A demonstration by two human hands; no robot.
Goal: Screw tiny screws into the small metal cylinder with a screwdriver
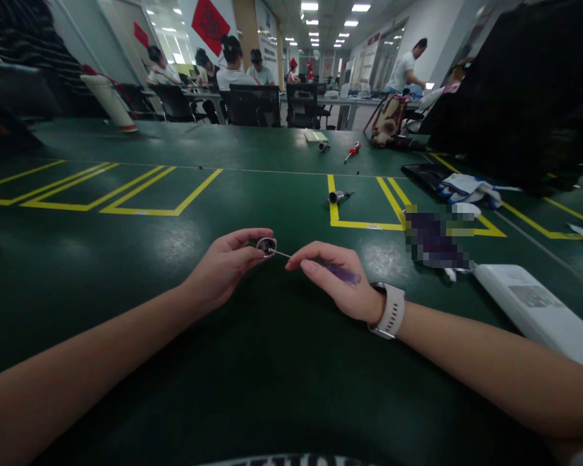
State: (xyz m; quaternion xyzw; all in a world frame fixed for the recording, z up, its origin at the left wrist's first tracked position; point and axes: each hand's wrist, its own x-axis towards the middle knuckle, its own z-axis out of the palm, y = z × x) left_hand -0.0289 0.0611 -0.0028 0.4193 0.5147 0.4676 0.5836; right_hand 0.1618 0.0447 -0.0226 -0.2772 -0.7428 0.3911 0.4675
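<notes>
the left hand was mostly closed, its thumb and fingers pinching a small round metal part by the rim, with the open end turned toward the person and the right hand. the right hand was partly curled around a screwdriver, the purple handle lying along the palm, thumb and forefinger reaching forward near the slim shaft. the tip of that shaft met the opening of the part; whether it was seated on anything inside was too small to tell.

as a judgement, the step looked like working with the driver inside the cup, and doing it well asked for the shaft in line with the opening, light forward pressure, and a firm left pinch so that the part would not twist. tilting the shaft would have risked a slip toward the left fingertips.

a pale watch circled the right wrist. both hands were over the green surface, between them and the far edge a metal fitting beside yellow tape. farther out lay a red-handled screwdriver near another small metal piece; to the right, a white device.
</notes>
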